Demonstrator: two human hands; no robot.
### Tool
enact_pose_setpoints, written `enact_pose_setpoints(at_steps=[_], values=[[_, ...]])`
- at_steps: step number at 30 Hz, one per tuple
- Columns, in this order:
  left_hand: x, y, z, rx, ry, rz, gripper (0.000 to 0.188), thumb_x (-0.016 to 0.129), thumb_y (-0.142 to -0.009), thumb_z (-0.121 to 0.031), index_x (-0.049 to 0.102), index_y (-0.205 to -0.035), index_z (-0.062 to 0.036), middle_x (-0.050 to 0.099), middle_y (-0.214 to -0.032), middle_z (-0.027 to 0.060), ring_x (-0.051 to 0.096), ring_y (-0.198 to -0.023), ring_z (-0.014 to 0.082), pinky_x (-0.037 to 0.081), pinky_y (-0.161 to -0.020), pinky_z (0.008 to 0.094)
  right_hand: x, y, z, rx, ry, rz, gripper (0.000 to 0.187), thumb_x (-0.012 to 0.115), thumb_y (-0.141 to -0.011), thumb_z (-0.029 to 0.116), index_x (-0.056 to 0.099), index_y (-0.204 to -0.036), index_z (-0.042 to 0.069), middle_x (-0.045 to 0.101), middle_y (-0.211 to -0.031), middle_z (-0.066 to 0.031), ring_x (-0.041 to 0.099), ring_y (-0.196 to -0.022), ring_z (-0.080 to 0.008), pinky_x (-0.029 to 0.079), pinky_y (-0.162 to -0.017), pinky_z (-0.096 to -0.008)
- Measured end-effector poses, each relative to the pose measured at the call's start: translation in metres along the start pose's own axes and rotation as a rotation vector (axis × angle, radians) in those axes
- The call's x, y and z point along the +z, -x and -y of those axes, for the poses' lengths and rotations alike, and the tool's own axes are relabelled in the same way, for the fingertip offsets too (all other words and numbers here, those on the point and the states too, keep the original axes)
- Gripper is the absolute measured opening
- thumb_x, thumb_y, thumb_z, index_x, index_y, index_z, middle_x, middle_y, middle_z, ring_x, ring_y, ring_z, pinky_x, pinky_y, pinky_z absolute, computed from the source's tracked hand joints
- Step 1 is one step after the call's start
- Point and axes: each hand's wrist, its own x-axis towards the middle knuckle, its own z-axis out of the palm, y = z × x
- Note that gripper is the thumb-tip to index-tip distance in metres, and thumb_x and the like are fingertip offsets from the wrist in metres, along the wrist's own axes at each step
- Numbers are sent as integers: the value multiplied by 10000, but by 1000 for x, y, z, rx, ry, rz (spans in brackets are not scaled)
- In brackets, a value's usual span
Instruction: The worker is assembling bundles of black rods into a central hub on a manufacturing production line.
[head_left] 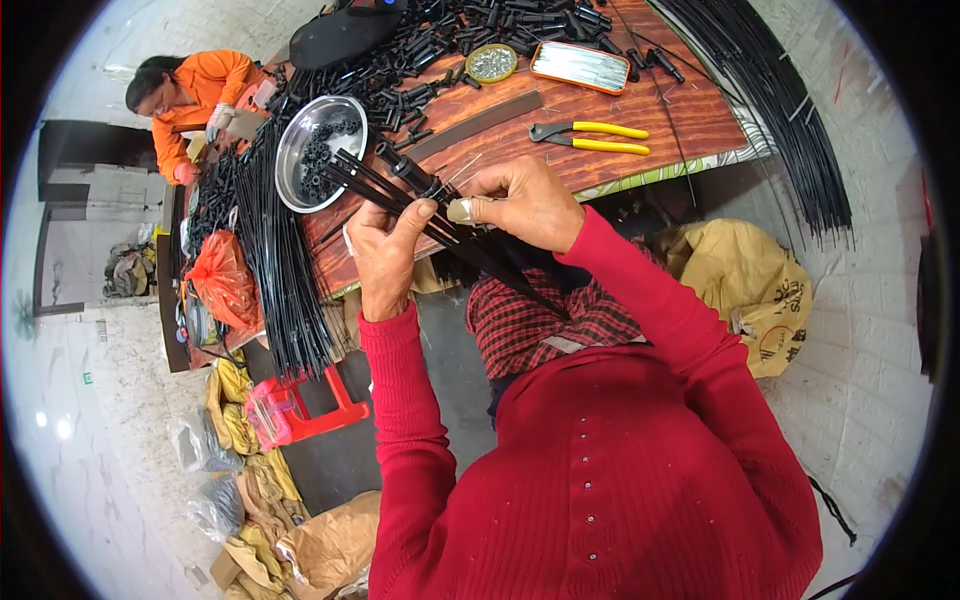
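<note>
My left hand (385, 250) is closed round a bundle of thin black rods (505, 268) that slants down toward my lap. At the upper end of the bundle sits a black tubular fitting (408, 170). My right hand (525, 200) pinches at the fitting's lower end, with a pale covering on the thumb. A thin light wire (465, 170) sticks up beside those fingers. What exactly the right fingertips grip is hidden. Just left of the fitting, a metal bowl (292, 170) holds small black ring-shaped parts. Yellow-handled pliers (600, 137) lie on the table beyond my right hand.
Loose black tubular parts (420, 60) heap across the wooden table (500, 140). An orange-rimmed tray (580, 66) holds thin metal pins. Long black rods (285, 270) hang over the left edge; more (780, 110) lie at right. A red stool (310, 410) stands below. A person in orange (205, 95) works far left.
</note>
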Motion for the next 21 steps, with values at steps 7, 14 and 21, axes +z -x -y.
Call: enact_pose_setpoints(at_steps=[7,14,21], values=[[-5,-1,7,11,-15,-1,209,739,-848,-13,684,-1044,38,706,-965,71,647,-851,126,522,-779,273,0,-3,2,-4,2,-11,166,724,-872,139,728,-918,-20,648,-736,0,563,-678,-60,457,-602,-238],[-6,4,8,16,77,7,251,737,-845,-6,666,-1083,35,700,-990,73,648,-858,128,530,-796,281,-5,-7,5,89,-209,125,186,739,-878,177,733,-917,-5,648,-765,3,564,-686,-57,463,-599,-224],[0,0,9,33,-13,-52,218,752,-847,-35,679,-1044,28,695,-960,52,617,-856,107,504,-783,263,-6,-12,-14,33,-248,97,187,698,-921,167,732,-966,-12,670,-827,8,597,-738,-57,500,-646,-232]])
